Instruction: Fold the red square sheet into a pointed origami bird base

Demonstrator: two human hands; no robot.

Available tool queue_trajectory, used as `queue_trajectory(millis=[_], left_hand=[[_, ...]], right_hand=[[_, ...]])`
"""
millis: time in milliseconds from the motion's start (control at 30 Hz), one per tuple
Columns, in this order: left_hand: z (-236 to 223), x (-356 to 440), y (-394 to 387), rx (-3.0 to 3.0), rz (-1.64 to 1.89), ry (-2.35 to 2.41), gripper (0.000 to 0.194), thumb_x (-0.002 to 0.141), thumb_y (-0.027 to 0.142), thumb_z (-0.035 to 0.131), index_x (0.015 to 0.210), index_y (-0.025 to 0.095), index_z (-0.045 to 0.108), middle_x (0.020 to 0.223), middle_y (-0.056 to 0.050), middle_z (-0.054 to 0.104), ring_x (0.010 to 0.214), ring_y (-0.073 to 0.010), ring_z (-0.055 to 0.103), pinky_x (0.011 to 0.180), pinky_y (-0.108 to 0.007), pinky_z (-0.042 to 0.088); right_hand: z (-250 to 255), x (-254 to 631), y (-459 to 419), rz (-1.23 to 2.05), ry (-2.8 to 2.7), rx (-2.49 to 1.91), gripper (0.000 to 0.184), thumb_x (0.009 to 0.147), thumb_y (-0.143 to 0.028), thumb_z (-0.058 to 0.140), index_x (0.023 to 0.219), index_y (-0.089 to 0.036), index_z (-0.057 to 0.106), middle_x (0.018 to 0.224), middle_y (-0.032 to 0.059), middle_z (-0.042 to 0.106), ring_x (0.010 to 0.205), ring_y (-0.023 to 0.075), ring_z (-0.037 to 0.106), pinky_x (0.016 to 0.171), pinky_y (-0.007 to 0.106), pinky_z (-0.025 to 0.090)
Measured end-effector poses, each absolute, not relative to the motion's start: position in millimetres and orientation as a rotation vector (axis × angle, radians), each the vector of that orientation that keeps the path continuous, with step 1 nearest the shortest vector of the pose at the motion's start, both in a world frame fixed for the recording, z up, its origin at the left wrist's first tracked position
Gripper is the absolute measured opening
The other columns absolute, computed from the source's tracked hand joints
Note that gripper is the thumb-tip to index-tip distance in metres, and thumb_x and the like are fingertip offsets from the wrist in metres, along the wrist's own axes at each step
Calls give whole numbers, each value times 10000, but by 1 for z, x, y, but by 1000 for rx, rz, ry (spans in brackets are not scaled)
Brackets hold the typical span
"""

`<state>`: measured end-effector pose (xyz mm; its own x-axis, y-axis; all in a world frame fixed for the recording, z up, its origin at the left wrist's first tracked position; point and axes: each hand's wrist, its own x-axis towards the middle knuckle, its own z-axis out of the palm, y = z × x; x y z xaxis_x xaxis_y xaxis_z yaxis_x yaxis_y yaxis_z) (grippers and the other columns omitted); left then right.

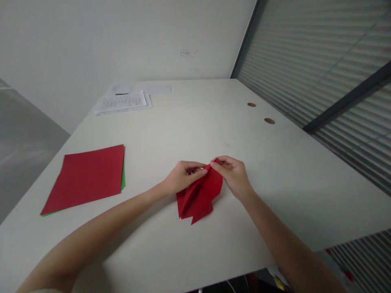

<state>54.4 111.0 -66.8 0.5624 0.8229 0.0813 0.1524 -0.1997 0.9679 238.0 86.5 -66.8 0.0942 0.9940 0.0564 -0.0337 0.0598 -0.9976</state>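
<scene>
A folded red paper piece (200, 195) lies on the white table (195, 122) in front of me, its layered points facing toward me. My left hand (183, 176) pinches its upper left edge. My right hand (233, 175) pinches the top tip of the same piece from the right. Both hands meet at the far end of the paper, fingers closed on it.
A stack of red sheets (87, 177) with a green sheet showing under its edge lies at the left. Printed white papers (124, 101) sit at the far left. Two round holes (269, 121) are in the tabletop near the blinds on the right.
</scene>
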Motion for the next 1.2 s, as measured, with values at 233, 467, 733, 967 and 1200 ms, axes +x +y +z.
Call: queue_trajectory(millis=[233, 467, 733, 967, 1200], left_hand=[[-77, 61, 107, 1495, 826, 823, 309, 850, 407, 641, 924, 128, 749, 834, -69, 747, 677, -139, 640, 620, -227, 488], [-83, 62, 107, 1383, 896, 869, 331, 811, 445, 678, 864, 122, 725, 804, -61, 730, 683, -138, 637, 634, -234, 492], [-81, 61, 111, 1318, 1058, 1012, 292, 797, 424, 678, 859, 139, 696, 805, -49, 707, 688, -132, 621, 609, -226, 482], [-80, 60, 109, 1417, 911, 999, 243, 770, 341, 684, 904, 148, 622, 815, -6, 638, 551, -73, 557, 478, -180, 439], [-75, 55, 118, 1462, 831, 975, 260, 800, 352, 644, 954, 143, 625, 743, -5, 617, 555, -99, 574, 446, -193, 478]], right_hand=[[-70, 233, 85, 1139, -1117, -1177, 263, 643, -407, 819, 745, -193, 705, 717, 14, 695, 647, 140, 613, 633, 265, 499], [-74, 231, 87, 1193, -1132, -1124, 371, 766, -554, 686, 851, -194, 726, 833, 56, 726, 793, 193, 659, 733, 322, 535], [-79, 236, 87, 1390, -1223, -1085, 350, 753, -490, 716, 925, -186, 737, 826, 48, 740, 787, 210, 680, 748, 352, 551], [-85, 234, 88, 900, -1380, -1285, 177, 722, -350, 722, 777, -182, 715, 755, 50, 707, 641, 171, 647, 610, 290, 524], [-80, 229, 83, 622, -1609, -1312, 74, 787, -234, 634, 760, -204, 696, 732, 31, 656, 619, 148, 598, 581, 268, 495]])
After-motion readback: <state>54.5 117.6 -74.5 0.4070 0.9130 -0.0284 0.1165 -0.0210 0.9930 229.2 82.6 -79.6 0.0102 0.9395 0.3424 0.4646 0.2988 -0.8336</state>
